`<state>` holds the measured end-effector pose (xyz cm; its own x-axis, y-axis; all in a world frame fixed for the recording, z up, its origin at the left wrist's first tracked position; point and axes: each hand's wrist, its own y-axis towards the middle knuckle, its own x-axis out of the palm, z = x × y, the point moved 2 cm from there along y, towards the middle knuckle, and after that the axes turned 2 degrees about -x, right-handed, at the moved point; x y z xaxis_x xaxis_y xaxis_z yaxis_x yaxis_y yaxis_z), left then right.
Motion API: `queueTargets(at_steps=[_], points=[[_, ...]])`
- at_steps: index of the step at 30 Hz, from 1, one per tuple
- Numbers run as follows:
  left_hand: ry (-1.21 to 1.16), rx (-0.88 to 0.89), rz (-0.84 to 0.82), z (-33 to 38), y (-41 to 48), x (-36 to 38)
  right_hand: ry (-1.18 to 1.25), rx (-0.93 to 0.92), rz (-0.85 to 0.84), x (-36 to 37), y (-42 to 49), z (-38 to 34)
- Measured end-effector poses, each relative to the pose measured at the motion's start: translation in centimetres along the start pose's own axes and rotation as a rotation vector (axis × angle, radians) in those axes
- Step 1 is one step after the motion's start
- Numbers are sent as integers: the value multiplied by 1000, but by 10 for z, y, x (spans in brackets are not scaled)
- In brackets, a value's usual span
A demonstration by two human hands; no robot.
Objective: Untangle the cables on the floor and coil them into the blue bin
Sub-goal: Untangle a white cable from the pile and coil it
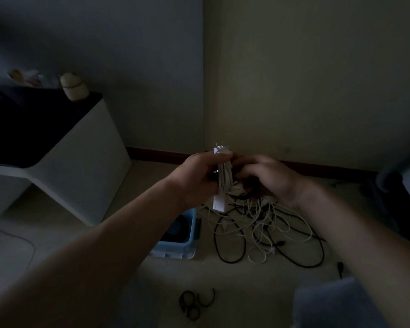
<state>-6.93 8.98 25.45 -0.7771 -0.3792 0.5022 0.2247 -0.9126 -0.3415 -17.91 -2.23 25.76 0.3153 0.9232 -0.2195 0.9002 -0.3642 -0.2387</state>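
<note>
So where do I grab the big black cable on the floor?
Pinch the black cable at its outer loop, the part nearest you, coming down from above. There it lies flat on the floor, clear of the white cables. Farther in it is probably tangled.

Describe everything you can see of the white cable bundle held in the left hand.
The white cable bundle is a folded hank of thin, plastic-looking cord, held roughly upright above the floor tangle. The left hand grips its middle; ends stick out above, a flat white piece hangs below.
</note>
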Motion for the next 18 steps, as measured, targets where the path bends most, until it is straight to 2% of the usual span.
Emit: queueTargets(at_steps=[3, 9, 14, 18], points=[[-11, -27, -30, -2, 3, -1, 79, 55, -19, 1, 1, 1], [-57, -47, 11, -7, 4, -2, 33, 46, -73, 8, 7, 10], [-128, -51, 107, -5, 2, 0, 19, -83, 38, 19, 7, 7], [-150, -53, 149, -5, -1, 4, 20, -108, 48, 26, 9, 8]])
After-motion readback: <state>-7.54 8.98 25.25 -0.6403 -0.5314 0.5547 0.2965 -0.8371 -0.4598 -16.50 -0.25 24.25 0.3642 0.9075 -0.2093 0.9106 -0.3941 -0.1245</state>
